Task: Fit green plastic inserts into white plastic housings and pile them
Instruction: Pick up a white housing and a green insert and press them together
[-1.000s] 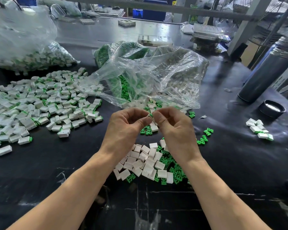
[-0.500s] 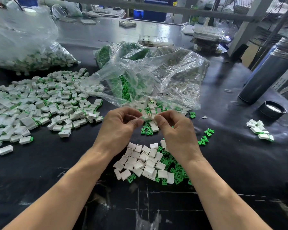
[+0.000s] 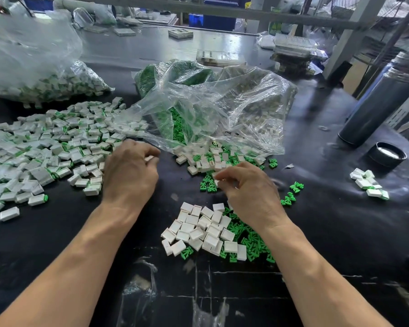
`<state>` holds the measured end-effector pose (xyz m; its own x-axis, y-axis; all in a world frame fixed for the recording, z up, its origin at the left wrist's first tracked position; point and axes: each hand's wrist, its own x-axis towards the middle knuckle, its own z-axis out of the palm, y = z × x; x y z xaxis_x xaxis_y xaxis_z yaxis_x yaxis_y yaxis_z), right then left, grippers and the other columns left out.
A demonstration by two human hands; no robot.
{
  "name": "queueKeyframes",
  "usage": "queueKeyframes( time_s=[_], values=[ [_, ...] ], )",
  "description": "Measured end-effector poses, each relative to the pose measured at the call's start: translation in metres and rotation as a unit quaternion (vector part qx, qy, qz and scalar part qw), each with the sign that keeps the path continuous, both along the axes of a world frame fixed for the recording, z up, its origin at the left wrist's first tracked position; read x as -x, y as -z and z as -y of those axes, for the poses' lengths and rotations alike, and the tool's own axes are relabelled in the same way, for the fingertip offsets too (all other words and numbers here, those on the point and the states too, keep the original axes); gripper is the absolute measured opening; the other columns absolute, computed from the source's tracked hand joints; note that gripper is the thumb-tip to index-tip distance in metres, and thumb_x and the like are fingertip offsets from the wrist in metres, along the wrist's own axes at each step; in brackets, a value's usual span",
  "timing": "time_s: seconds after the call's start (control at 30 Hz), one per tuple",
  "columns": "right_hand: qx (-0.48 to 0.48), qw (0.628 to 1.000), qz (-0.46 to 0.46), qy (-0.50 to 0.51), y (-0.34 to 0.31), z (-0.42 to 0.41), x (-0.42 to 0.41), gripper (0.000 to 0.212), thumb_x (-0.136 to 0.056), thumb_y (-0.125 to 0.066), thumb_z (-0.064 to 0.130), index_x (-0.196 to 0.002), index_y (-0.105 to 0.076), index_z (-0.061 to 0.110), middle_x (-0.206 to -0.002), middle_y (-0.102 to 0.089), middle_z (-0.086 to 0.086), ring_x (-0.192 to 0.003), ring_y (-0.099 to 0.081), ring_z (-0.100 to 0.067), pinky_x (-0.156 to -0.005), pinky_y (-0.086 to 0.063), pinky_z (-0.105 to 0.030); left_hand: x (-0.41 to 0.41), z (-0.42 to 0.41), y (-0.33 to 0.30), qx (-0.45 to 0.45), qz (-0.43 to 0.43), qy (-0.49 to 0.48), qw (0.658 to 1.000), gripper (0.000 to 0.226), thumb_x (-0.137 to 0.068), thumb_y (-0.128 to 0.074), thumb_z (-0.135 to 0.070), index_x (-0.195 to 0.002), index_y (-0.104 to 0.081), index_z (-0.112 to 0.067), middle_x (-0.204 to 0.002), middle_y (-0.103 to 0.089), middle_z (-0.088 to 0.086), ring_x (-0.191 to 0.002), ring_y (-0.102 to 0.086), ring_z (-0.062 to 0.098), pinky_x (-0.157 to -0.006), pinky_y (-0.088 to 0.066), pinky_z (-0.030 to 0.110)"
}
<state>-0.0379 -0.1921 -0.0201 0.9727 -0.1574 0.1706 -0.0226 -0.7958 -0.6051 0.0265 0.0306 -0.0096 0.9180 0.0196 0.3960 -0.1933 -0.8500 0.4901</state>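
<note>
A person's 2 bare forearms reach forward over a dark, scuffed worktable (image 3: pixel 316 232), seen from a head-worn camera looking down. The left hand (image 3: pixel 130 172) hovers at the near edge of a broad pile of finished pieces (image 3: pixel 52 147), white housings with green showing at one end; its fingers are curled and a small white piece (image 3: pixel 149 158) shows at the fingertips, apparently pinched there. The right hand (image 3: pixel 248 192) sits over loose parts near the centre, fingers curled down toward a scatter of green inserts (image 3: pixel 208 185) and what looks like a white piece; I cannot tell whether it holds anything. Just in front of the wrists lies a cluster of empty white housings (image 3: pixel 198 230) mixed with more green inserts (image 3: pixel 250 244). Behind the hands, a crumpled clear bag (image 3: pixel 213 107) spills green and white parts onto the table. A second clear bag (image 3: pixel 33 67) of assembled pieces sits far left, and a dark metal flask (image 3: pixel 383 105) with its cap (image 3: pixel 387 154) stands far right. A likely risk: the finished pile lies close beside the unfilled stock, so a careless drop could mix the 2. The small inserts could also slip from the fingertips or seat crookedly if pushed in at an angle.
</note>
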Motion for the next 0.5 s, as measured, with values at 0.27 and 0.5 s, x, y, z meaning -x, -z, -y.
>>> queueKeyframes(
  time_s=[0.27, 0.5],
  values=[
    [0.078, 0.995, -0.020, -0.051, 0.000, -0.009, -0.006, 0.013, -0.095, -0.072, 0.039, -0.107, -0.076, 0.042, -0.103, -0.055, 0.015, -0.111, -0.050, -0.009, -0.093, -0.039, -0.030, 0.020, 0.035, 0.010, 0.028, -0.094, 0.185, 0.978, 0.012, -0.093, -0.073, -0.027, -0.102, -0.076, -0.036, -0.099, -0.058, -0.023, -0.099, -0.058, 0.011, -0.095, -0.050, 0.034],
    [0.127, 0.989, 0.009, -0.071, -0.001, -0.011, -0.004, 0.014, -0.097, -0.068, 0.039, -0.108, -0.076, 0.036, -0.102, -0.057, 0.011, -0.105, -0.051, -0.012, -0.088, -0.038, -0.026, 0.019, 0.040, 0.012, 0.023, -0.146, 0.204, 0.968, 0.022, -0.096, -0.068, -0.017, -0.101, -0.078, -0.037, -0.104, -0.060, -0.020, -0.103, -0.059, 0.011, -0.100, -0.049, 0.037]
  ],
)
